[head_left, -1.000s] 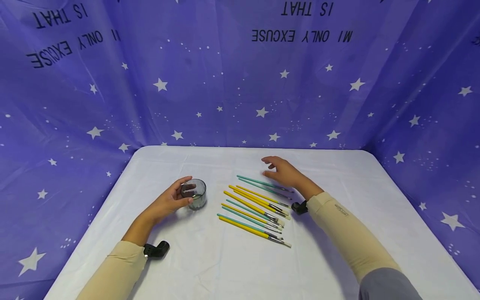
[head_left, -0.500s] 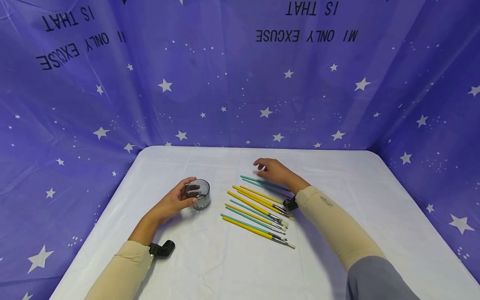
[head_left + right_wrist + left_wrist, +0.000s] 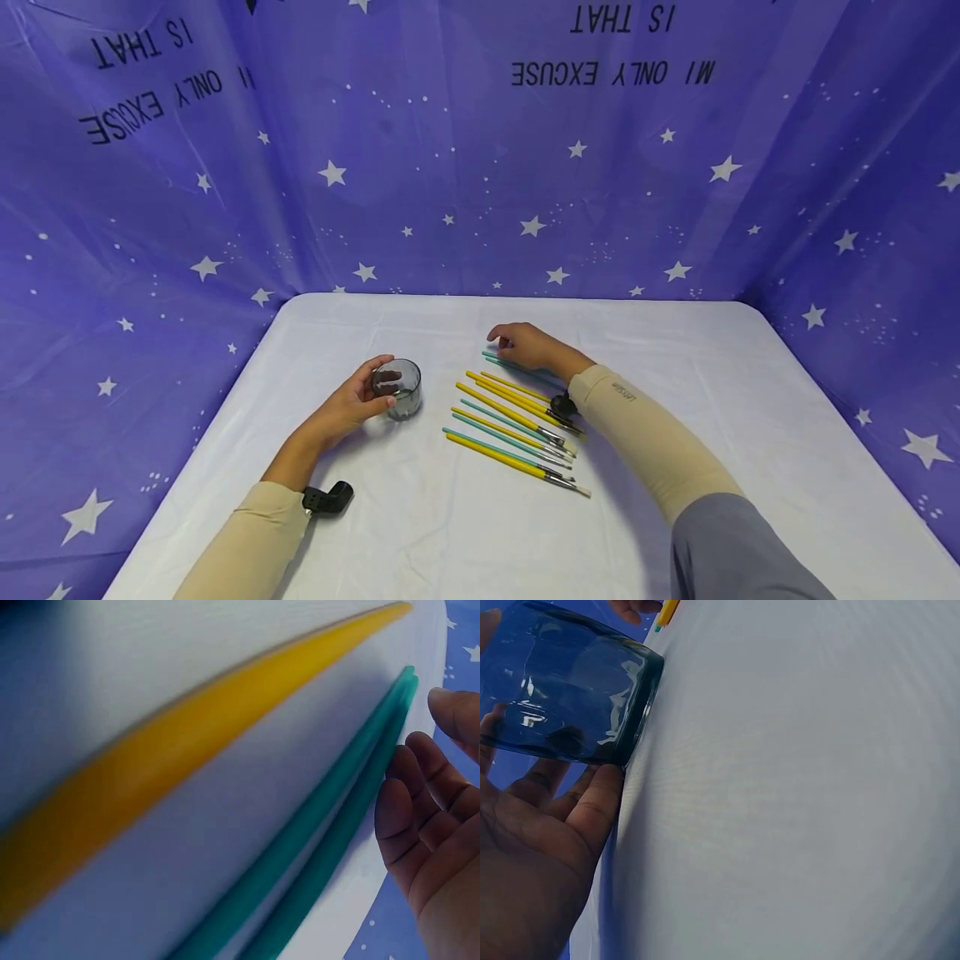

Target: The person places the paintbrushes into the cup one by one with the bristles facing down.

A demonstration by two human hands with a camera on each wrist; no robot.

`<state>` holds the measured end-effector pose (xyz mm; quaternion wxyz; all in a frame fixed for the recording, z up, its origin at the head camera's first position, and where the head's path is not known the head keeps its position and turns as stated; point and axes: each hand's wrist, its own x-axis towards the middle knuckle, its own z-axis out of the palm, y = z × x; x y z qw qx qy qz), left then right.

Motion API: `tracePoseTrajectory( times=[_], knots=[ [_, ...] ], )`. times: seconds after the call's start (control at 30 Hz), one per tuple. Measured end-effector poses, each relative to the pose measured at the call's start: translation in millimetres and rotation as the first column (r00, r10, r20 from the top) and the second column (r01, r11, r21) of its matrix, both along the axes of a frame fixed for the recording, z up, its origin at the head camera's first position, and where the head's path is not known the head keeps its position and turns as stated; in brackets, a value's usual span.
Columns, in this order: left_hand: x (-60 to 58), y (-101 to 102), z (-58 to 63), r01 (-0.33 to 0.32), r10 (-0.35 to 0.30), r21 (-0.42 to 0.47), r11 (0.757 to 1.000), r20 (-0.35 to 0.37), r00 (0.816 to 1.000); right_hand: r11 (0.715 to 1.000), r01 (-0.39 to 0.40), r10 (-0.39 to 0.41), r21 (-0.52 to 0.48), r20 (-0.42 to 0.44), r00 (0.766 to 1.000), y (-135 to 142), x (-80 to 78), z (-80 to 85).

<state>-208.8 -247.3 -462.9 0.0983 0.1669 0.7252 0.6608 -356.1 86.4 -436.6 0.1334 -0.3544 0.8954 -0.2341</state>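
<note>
My left hand [image 3: 347, 410] grips a clear grey drinking glass [image 3: 406, 402], fingers curled round its far side and thumb at the near side. The glass stands upright on the white table; in the left wrist view its wall [image 3: 562, 682] looks blue. My right hand [image 3: 527, 346] is above the handle ends of two teal paintbrushes [image 3: 517, 367], its fingers loosely bent. In the right wrist view, the fingertips are right beside those teal handles [image 3: 319, 840], thumb apart, nothing between them. My forearm and wrist camera hide the brushes' bristle ends.
Several yellow and teal paintbrushes [image 3: 498, 452] lie side by side in a slanted row, bristles toward the right. A white cloth covers the table [image 3: 465, 542]. Purple star-printed curtains [image 3: 450, 167] rise behind it and at both sides.
My right hand has moved left and slightly nearer, over the handle ends of the two teal paintbrushes. My left hand keeps its hold on the glass. The head view has shifted slightly.
</note>
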Motion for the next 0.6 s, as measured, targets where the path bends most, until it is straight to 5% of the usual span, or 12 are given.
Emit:
tracePoseTrajectory(
  times=[0.6],
  knots=[
    [0.2, 0.0, -0.4, -0.01, 0.01, -0.006, 1.0, 0.011, 1.0, 0.996, -0.016, 0.015, 0.091, 0.007, 1.0, -10.5, -3.0, -3.7]
  ],
)
